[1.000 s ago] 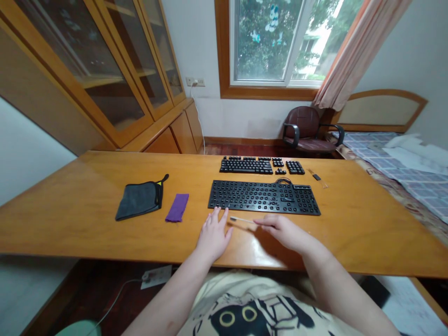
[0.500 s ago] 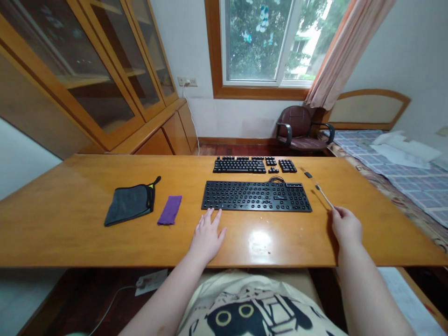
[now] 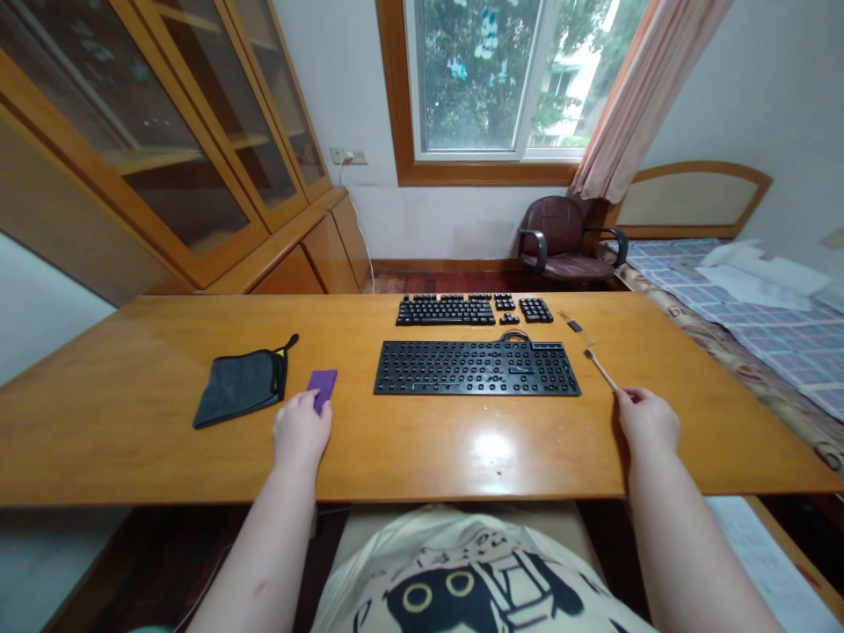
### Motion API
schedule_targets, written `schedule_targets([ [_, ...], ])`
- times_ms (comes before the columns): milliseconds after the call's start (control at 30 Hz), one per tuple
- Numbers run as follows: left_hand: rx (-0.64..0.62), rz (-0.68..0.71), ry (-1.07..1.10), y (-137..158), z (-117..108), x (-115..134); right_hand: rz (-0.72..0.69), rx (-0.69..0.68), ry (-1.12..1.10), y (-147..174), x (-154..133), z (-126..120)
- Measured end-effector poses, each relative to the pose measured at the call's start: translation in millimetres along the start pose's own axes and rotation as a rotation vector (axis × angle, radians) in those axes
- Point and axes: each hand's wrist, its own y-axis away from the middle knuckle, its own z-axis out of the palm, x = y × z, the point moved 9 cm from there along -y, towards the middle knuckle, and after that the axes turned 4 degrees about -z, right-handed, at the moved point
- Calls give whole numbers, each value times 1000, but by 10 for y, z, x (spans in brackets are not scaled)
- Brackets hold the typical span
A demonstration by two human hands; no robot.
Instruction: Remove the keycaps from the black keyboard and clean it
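My left hand (image 3: 302, 428) is over the near end of a folded purple cloth (image 3: 323, 383), with its fingers curled and the thumb at the cloth's edge. Between the closed fingers of my right hand (image 3: 649, 424) is a thin, pale-handled brush (image 3: 602, 369), its dark head pointing away to the left above the table. The black keyboard (image 3: 476, 368), stripped of its keycaps, lies flat between my hands, touched by neither. Behind it the loose black keycaps (image 3: 447, 311) are laid out in keyboard order, with the number pad block (image 3: 536, 310) at their right.
A folded grey cloth with black trim (image 3: 238, 389) lies at the left of the wooden table (image 3: 409, 453). Near the right rear is a small dark object with wires (image 3: 574, 325). Beyond the table stand a cabinet (image 3: 264, 237), an armchair (image 3: 560, 237) and a bed (image 3: 738, 299).
My left hand has left the keyboard's near edge and moved left onto the purple cloth. The right hand still holds the brush in nearly the same place.
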Motion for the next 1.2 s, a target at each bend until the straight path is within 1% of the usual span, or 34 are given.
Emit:
schedule_targets([
  [100, 42, 9, 8, 28, -13, 0, 40, -7, -7, -10, 42, -6],
  [233, 93, 6, -6, 66, -44, 45, 41, 21, -56, -10, 58, -27],
  [333, 117, 13, 64, 61, -75, 54, 50, 11, -38, -8, 87, -11],
  [433, 96, -14, 132, 57, -61, 32, 41, 3, -20, -14, 99, 3],
  [667, 72, -44, 142, 83, -46, 43, 41, 43, 21, 27, 33, -71],
  [733, 77, -54, 149, 92, -70, 47, 36, 60, 9, 46, 6, -95],
  [833, 120, -68, 184, 116, -153, 56, 29, 72, 6, 63, -19, -109],
  [967, 220, -69, 320, 162, -291, 43, 21, 45, 9, 63, -39, -80],
  [1067, 315, -65, 454, 185, -365, -32, 22, 34, 9, 59, -44, -68],
  [1133, 343, -105, 547, 178, -352, -134, 28, 32, 10, 59, -41, -71],
  [1200, 316, -192, 662, 156, -268, -256, 34, 49, 16, 63, -42, -96],
])
